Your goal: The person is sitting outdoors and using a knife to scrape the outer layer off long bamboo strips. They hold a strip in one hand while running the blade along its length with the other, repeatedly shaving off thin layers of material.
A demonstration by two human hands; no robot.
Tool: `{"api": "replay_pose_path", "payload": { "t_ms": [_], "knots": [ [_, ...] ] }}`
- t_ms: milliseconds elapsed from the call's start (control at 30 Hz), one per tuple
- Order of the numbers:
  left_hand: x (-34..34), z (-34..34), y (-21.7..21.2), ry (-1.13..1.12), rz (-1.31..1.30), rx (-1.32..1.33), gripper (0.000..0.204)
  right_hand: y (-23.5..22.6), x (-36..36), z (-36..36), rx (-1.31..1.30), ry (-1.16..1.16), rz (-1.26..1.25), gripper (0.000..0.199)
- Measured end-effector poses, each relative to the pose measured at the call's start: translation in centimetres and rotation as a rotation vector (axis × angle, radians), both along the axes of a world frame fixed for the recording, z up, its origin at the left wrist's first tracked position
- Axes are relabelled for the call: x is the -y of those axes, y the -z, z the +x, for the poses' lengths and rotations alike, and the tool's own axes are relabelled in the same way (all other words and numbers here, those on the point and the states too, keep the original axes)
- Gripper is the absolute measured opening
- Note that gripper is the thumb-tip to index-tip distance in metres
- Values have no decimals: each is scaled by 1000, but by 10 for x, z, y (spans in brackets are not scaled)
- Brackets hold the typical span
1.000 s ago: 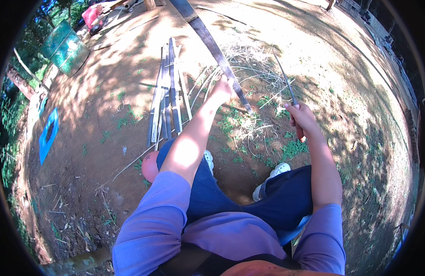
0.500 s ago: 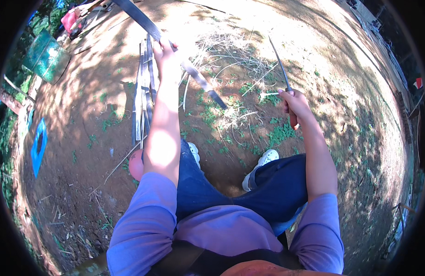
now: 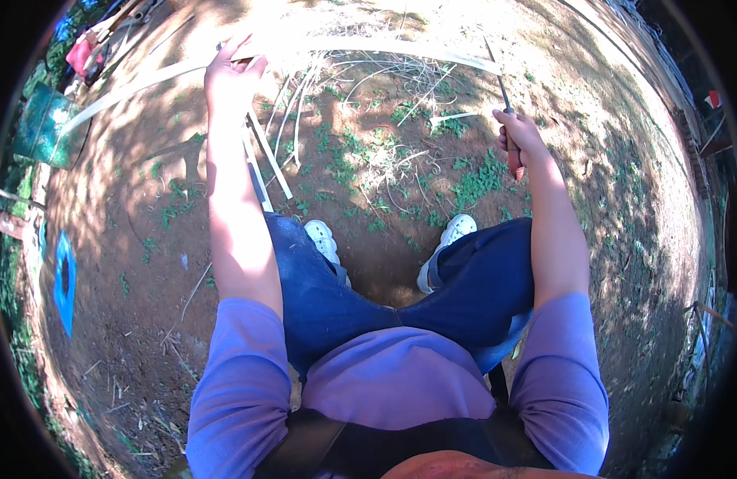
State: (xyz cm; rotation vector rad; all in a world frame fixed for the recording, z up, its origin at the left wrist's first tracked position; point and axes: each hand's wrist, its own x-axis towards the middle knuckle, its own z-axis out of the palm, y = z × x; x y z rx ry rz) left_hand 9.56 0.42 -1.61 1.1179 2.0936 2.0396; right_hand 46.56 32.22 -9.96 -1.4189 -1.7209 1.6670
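My left hand (image 3: 234, 76) is raised at the far left, its fingers pinching a long, flat strip (image 3: 416, 50) that looks like split bamboo. Its pale side shows, and it bows across from the far left to the right. In my right hand (image 3: 519, 137) is a knife (image 3: 505, 94), gripped by its reddish handle, with the thin dark blade pointing away from me. The strip's right end meets the blade in the picture; whether they touch I cannot tell. Below my left hand, more strips (image 3: 269, 156) lie on the ground, partly hidden by my forearm.
Pale shavings (image 3: 368, 72) are heaped on the dirt ahead, with small green weeds (image 3: 480, 182) nearer my feet. A green drum-like container (image 3: 45, 128) stands far left. A blue ring-shaped piece (image 3: 64, 283) lies at the left. My white shoes (image 3: 456, 231) are between the two.
The strip has swung round from a slanting position to lie crosswise, its pale side showing instead of the dark one. My left hand has moved left and away; the knife remains in my right hand.
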Motion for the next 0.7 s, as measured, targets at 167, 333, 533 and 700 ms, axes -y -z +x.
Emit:
{"api": "replay_pose_path", "payload": {
  "t_ms": [167,333,533,700],
  "knots": [
    [-2,-8,3,92,161,25,54,27,-23,16,48,117,-102,27],
    [13,-6,-16,-507,139,-508,83,35,-32,18,42,130,-114,27],
    [52,-14,-50,-525,207,-761,104,34,-21,11,127,99,-82,24],
    [65,8,-77,-73,643,-190,90,38,-15,4,107,9,-81,29]
  ]
}}
